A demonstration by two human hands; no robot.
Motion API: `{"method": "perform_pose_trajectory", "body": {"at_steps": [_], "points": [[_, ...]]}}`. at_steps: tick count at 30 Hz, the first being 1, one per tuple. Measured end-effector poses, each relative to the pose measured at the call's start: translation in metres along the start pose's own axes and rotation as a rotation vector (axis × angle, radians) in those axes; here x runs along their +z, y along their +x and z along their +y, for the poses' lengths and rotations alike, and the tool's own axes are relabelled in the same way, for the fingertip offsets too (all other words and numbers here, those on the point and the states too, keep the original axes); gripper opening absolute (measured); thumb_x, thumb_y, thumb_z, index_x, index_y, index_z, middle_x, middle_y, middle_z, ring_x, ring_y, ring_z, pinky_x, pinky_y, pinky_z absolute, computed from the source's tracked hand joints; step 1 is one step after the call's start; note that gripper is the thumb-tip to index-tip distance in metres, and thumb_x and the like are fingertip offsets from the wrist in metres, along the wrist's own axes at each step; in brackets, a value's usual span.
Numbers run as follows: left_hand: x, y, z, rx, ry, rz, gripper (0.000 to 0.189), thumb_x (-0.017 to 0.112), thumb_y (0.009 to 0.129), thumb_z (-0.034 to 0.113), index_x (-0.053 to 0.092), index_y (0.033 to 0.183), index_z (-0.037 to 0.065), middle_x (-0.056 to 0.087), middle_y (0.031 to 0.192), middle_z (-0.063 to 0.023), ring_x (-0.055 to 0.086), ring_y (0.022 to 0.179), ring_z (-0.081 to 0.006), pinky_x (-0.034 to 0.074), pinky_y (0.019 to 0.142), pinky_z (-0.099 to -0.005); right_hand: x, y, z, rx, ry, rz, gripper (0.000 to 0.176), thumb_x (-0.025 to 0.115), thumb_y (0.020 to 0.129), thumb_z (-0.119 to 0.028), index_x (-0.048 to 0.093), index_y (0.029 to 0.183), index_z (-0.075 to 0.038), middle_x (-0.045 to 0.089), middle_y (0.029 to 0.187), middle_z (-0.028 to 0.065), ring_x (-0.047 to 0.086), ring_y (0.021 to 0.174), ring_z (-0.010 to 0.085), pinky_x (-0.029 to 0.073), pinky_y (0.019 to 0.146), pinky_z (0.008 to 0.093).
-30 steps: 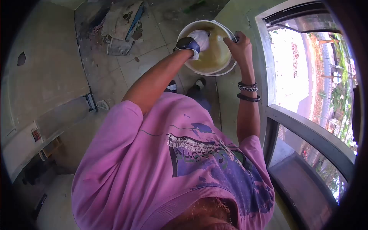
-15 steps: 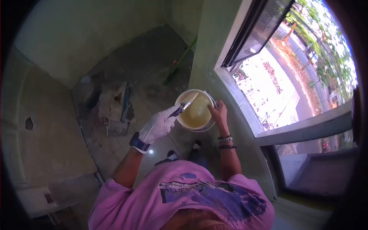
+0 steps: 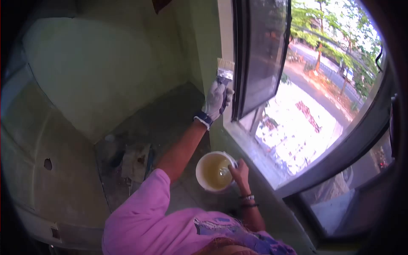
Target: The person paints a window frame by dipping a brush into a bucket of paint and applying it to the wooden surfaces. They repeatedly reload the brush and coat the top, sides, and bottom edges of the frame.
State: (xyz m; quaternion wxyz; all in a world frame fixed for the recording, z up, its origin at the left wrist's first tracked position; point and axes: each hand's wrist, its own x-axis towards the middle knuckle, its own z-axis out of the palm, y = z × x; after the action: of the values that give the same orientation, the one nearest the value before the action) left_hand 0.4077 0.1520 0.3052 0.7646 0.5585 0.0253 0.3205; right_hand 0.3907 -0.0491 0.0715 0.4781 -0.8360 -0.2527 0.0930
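My left hand (image 3: 216, 100), in a pale glove, is wrapped round the dark handle of a paintbrush (image 3: 225, 70). The brush points upward, its bristles against or close in front of the wall strip beside the window frame; whether they touch I cannot tell. My right hand (image 3: 239, 175) is bare and grips the right rim of a white bucket (image 3: 199, 170), thumb inside the edge. Yellowish liquid (image 3: 216, 172) lies in the bucket, which I hold below and right of my left forearm.
An open window sash (image 3: 261, 55) stands right of the brush, above a white sill (image 3: 250, 142). Another window pane (image 3: 344, 199) is at lower right. Flat boards or debris (image 3: 135, 161) lie on the floor at left, near a panel with a hole (image 3: 48, 164).
My left hand has lifted the brush out of the bucket and raised it up to the wall by the window. The view has tilted upward, and the bucket now appears lower.
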Motion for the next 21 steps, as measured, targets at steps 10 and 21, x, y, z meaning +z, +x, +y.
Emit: {"method": "perform_pose_trajectory", "body": {"at_steps": [10, 21], "points": [[0.109, 0.163, 0.090, 0.429, 0.056, 0.144, 0.012, 0.037, 0.093, 0.019, 0.039, 0.089, 0.008, 0.046, 0.061, -0.0029, 0.044, 0.042, -0.0093, 0.036, 0.034, -0.0235, -0.031, 0.032, 0.014, -0.025, 0.059, -0.143, 0.040, 0.069, 0.063, -0.028, 0.056, 0.084, 0.003, 0.062, 0.079, 0.0226, 0.062, 0.077, 0.0367, 0.048, 0.071, 0.0429], [0.176, 0.259, 0.193, 0.675, 0.024, 0.164, 0.008, 0.033, 0.085, 0.010, 0.037, 0.090, 0.006, 0.047, 0.060, -0.0080, 0.042, 0.039, -0.0125, 0.035, 0.034, -0.0264, -0.029, 0.048, 0.021, -0.037, 0.095, -0.233, 0.045, 0.073, 0.062, -0.031, 0.058, 0.088, 0.002, 0.063, 0.082, 0.0228, 0.063, 0.080, 0.0377, 0.049, 0.073, 0.0430]]}}
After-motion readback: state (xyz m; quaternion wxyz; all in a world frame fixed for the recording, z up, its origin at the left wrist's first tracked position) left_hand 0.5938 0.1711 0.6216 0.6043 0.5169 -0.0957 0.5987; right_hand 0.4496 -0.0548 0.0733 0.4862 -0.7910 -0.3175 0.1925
